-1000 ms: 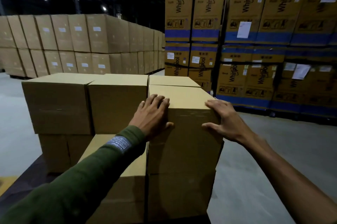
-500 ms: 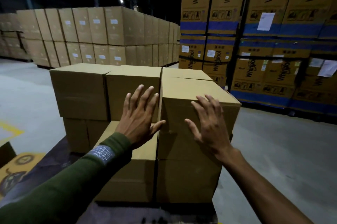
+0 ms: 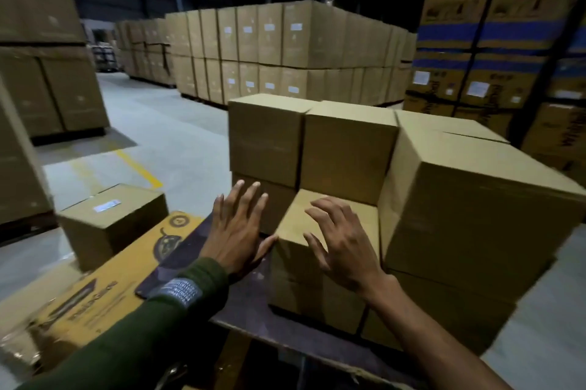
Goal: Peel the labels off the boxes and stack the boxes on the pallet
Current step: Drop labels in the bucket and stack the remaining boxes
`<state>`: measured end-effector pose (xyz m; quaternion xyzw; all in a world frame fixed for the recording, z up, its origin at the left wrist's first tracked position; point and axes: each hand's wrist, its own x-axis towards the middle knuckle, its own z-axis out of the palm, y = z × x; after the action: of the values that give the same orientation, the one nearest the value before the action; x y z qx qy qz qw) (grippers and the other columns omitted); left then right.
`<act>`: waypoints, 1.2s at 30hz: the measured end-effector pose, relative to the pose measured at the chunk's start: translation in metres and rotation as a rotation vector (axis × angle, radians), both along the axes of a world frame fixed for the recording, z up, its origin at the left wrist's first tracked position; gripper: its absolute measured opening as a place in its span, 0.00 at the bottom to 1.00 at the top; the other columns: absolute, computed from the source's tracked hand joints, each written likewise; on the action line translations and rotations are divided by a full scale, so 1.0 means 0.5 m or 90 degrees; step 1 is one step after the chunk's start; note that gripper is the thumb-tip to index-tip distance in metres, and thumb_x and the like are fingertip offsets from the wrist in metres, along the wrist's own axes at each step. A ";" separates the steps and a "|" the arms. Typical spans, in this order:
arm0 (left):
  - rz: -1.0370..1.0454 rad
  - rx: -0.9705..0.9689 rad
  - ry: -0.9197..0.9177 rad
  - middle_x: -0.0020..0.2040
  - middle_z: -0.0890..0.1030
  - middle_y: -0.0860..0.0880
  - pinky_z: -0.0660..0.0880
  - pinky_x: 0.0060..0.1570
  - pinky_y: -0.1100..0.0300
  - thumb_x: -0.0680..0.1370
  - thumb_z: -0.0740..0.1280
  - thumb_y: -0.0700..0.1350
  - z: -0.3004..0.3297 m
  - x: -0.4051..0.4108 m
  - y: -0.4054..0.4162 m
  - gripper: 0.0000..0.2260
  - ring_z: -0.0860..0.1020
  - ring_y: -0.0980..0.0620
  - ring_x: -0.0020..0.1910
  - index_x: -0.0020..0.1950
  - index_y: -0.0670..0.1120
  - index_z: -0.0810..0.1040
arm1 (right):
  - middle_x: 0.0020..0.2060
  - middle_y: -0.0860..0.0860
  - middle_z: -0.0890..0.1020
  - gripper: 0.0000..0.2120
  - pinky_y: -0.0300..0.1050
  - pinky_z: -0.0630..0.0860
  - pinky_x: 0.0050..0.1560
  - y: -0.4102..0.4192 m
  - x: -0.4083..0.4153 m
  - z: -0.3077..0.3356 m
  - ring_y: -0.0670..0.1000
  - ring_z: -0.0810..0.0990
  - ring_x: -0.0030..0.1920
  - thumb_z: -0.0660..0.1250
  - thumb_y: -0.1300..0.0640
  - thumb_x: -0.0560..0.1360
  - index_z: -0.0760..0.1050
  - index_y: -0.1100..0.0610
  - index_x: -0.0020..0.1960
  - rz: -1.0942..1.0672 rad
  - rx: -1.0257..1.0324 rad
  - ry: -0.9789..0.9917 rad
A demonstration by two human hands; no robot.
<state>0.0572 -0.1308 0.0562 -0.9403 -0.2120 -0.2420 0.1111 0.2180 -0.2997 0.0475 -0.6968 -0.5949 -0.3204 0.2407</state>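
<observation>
Plain brown boxes stand stacked on a dark pallet sheet (image 3: 247,301). The near right box (image 3: 469,218) tops a two-high column. A lower box (image 3: 317,282) sits in front of me, with two-high boxes (image 3: 345,151) behind it. My left hand (image 3: 236,231) hovers with straight, spread fingers beside the lower box's left edge, its thumb near the corner. My right hand (image 3: 342,247) hangs over that box's top, fingers loosely bent, holding nothing. A single box bearing a white label (image 3: 107,205) stands on the floor at left.
A flat yellow printed carton (image 3: 95,294) lies along the pallet's left side. Tall walls of brown boxes (image 3: 285,50) stand behind, blue-banded appliance cartons (image 3: 507,25) at right, more stacks at left (image 3: 41,56). Grey concrete floor (image 3: 165,136) with a yellow line runs between.
Both hands have come off the top right box and dropped to the lower front box. My view has swung left, bringing the floor box and yellow carton into sight.
</observation>
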 end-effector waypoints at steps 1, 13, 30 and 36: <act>0.017 -0.013 0.006 0.75 0.65 0.40 0.63 0.66 0.32 0.75 0.55 0.64 -0.014 -0.027 0.024 0.34 0.59 0.36 0.74 0.72 0.42 0.69 | 0.64 0.57 0.75 0.20 0.52 0.71 0.68 0.032 -0.017 -0.008 0.57 0.71 0.67 0.65 0.49 0.79 0.73 0.58 0.67 0.003 -0.011 0.010; 0.299 -0.137 0.083 0.79 0.57 0.42 0.51 0.71 0.31 0.78 0.55 0.64 -0.176 -0.486 0.370 0.34 0.49 0.39 0.78 0.77 0.44 0.62 | 0.61 0.57 0.77 0.24 0.53 0.76 0.60 0.483 -0.312 -0.128 0.58 0.75 0.60 0.61 0.46 0.76 0.72 0.59 0.67 0.123 -0.167 0.138; 0.424 -0.247 0.118 0.80 0.41 0.45 0.41 0.73 0.36 0.78 0.53 0.67 -0.211 -0.679 0.578 0.38 0.36 0.41 0.77 0.80 0.47 0.45 | 0.72 0.57 0.68 0.27 0.55 0.62 0.73 0.839 -0.498 -0.229 0.57 0.65 0.73 0.63 0.48 0.80 0.62 0.58 0.75 0.181 -0.321 0.172; 0.401 -0.281 0.144 0.80 0.40 0.45 0.41 0.73 0.35 0.79 0.53 0.66 -0.257 -0.589 0.683 0.37 0.34 0.39 0.77 0.80 0.48 0.43 | 0.72 0.58 0.69 0.26 0.58 0.65 0.72 0.950 -0.414 -0.260 0.58 0.66 0.73 0.61 0.51 0.81 0.62 0.59 0.76 0.155 -0.320 0.214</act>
<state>-0.2374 0.2107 -0.0722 -0.8511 -0.5235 -0.0400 -0.0020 0.0109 0.1754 -0.0822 -0.7011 -0.6864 -0.0126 0.1929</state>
